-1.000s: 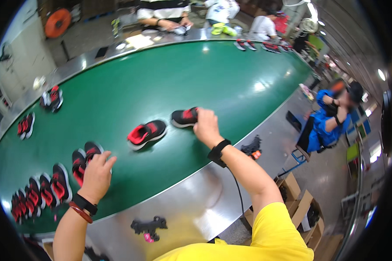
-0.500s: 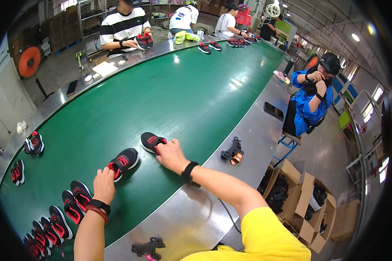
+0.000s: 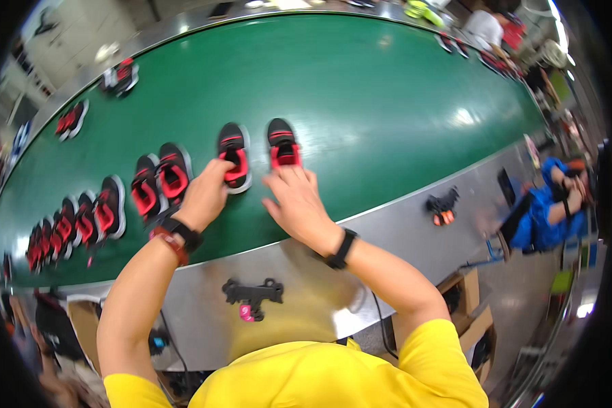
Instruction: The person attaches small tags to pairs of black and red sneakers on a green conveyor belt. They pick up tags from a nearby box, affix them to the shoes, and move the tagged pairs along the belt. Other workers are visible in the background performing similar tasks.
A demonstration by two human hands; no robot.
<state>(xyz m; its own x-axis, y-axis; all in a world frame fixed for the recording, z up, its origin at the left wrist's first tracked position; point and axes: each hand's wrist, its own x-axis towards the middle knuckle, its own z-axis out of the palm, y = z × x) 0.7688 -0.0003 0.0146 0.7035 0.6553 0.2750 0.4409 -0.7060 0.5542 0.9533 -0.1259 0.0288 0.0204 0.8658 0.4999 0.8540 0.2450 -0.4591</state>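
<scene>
A pair of black-and-red sneakers stands side by side on the green conveyor belt (image 3: 360, 88), toes pointing away from me. My left hand (image 3: 207, 194) is closed on the heel collar of the left sneaker (image 3: 232, 141), fingers at its red-lined opening. Behind the right sneaker (image 3: 282, 136), my right hand (image 3: 299, 204) has its fingertips at the heel; its thumb sticks out to the side and the fingers look stretched, slightly blurred. Another pair of sneakers (image 3: 173, 173) sits just left of my left hand.
Several more sneakers (image 3: 107, 207) line the belt at the left, with others (image 3: 120, 78) near its far edge. On the metal ledge (image 3: 394, 224) lie black plastic-looking pieces (image 3: 253, 291) with a pink tag and a similar bunch (image 3: 442, 206) with orange tags. A person in blue (image 3: 547, 217) sits at right.
My view has swung left and down. The two sneakers now stand parallel, where before they were angled. My right thumb has come away from its sneaker; my left hand still holds the other.
</scene>
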